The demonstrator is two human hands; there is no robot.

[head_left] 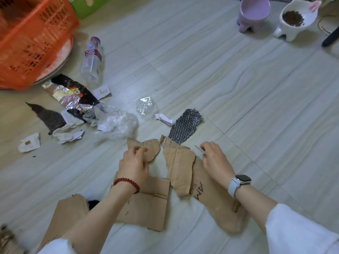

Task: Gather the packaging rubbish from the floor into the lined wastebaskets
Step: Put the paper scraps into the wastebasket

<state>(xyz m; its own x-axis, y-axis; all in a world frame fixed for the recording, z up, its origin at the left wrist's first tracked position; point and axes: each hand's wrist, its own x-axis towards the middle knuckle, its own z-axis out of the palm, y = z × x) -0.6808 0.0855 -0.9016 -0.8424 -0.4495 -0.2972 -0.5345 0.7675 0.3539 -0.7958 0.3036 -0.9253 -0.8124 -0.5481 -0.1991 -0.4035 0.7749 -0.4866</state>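
Soft even daylight, blurred edges

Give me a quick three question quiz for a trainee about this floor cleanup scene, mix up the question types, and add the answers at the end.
1. True or false: the plastic bottle stands upright.
2. Which hand pinches a small white paper scrap? A) left hand B) right hand
3. Fill in: the left hand's fingers grip a torn piece of ____.

Key: 1. False, it lies on its side beside the orange basket. 2. B. 3. Cardboard.
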